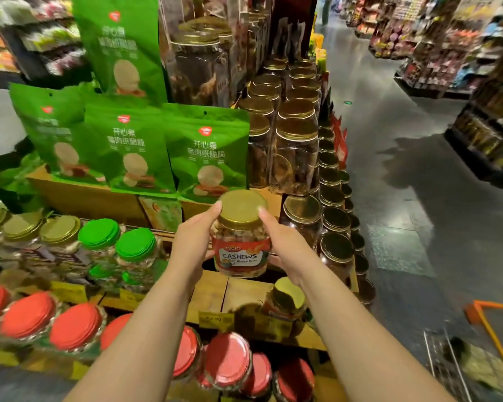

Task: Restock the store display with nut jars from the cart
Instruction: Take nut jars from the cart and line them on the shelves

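Cashew jar [241,245] up in both hands, frame center, above the wooden shelf [209,288]. My left hand [193,242] grips its 9 o'clock side, forefinger up at the gold lid rim. My right hand [285,248] grips the 3 o'clock side, fingers curled behind, I think; that part is hidden. Second gold-lid jar [285,303] stands on the shelf at 5 o'clock of the held one. Cart [476,358] at frame 4 o'clock, blurred. Red-lid jars [227,358] on the tier below.
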`<state>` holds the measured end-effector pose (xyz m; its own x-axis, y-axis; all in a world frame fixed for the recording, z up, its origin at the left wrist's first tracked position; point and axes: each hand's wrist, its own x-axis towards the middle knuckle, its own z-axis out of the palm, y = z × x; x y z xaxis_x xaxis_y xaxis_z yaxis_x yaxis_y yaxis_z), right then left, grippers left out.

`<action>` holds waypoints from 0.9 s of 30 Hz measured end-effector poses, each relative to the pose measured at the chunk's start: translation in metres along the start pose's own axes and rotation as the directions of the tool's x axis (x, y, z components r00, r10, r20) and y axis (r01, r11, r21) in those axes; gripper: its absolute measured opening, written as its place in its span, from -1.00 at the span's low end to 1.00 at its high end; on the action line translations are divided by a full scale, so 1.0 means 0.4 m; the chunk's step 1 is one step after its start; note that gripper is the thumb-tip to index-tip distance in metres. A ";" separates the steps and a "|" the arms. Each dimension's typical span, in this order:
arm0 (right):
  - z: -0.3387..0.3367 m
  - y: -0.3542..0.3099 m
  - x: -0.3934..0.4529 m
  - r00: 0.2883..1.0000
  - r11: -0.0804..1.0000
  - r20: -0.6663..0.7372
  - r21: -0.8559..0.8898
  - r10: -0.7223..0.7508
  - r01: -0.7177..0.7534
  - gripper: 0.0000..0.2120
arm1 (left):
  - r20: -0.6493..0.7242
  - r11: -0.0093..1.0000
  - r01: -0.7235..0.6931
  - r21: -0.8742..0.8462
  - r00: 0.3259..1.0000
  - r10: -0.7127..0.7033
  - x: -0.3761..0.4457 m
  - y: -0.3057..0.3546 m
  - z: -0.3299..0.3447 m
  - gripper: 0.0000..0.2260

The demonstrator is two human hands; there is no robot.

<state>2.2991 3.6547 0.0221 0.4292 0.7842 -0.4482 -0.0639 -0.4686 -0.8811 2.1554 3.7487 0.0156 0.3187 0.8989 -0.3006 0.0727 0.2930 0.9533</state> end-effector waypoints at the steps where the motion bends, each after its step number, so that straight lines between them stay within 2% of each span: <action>1: 0.009 0.011 0.017 1.000 1.000 -0.017 0.009 0.022 -0.022 -0.07 | 0.011 1.000 0.021 0.009 1.000 -0.021 0.018 -0.014 -0.006 -0.59; 3: 0.026 0.036 0.053 0.997 0.998 -0.046 0.026 0.065 -0.064 -0.11 | 0.045 0.998 0.064 0.025 0.997 -0.065 0.058 -0.046 -0.014 -0.48; 4: 0.034 0.046 0.070 0.995 0.996 -0.055 0.030 0.089 -0.087 -0.12 | 0.055 0.996 0.080 0.032 0.995 -0.082 0.079 -0.062 -0.017 -0.50; 7: 0.063 0.087 0.118 0.986 0.987 -0.051 0.037 0.157 -0.155 -0.15 | 0.050 0.989 0.147 0.022 0.988 -0.148 0.140 -0.118 -0.031 -0.71; 13: 0.103 0.171 0.202 0.968 0.973 -0.097 0.003 0.231 -0.232 -0.39 | 0.121 0.971 0.236 0.049 0.963 -0.240 0.240 -0.248 -0.036 -0.79; 16: 0.118 0.228 0.250 0.950 0.957 -0.114 0.022 0.289 -0.289 -0.31 | 0.153 0.965 0.231 0.120 0.957 -0.248 0.289 -0.323 -0.041 -0.87; 19: 0.132 0.286 0.292 0.941 0.949 -0.122 0.003 0.315 -0.317 -0.28 | 0.180 0.951 0.245 0.188 0.943 -0.279 0.328 -0.376 -0.041 -0.80; 21: 0.141 0.326 0.318 0.935 0.943 -0.145 -0.020 0.325 -0.331 -0.20 | 0.201 0.937 0.258 0.233 0.930 -0.306 0.349 -0.412 -0.039 -0.85; 24: 0.155 0.392 0.359 0.923 0.934 -0.163 -0.028 0.347 -0.356 -0.12 | 0.211 0.920 0.241 0.310 0.926 -0.314 0.365 -0.466 -0.036 -0.81; 27: 0.162 0.429 0.380 0.927 0.935 -0.146 -0.027 0.346 -0.353 -0.31 | 0.198 0.908 0.259 0.328 0.921 -0.334 0.378 -0.512 -0.041 -0.80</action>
<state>2.2951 3.7199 -0.2069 0.5072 0.5053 -0.6981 -0.1869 -0.7263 -0.6615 2.1734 3.8301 -0.2254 0.4563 0.6659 -0.5902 0.4589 0.3922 0.7973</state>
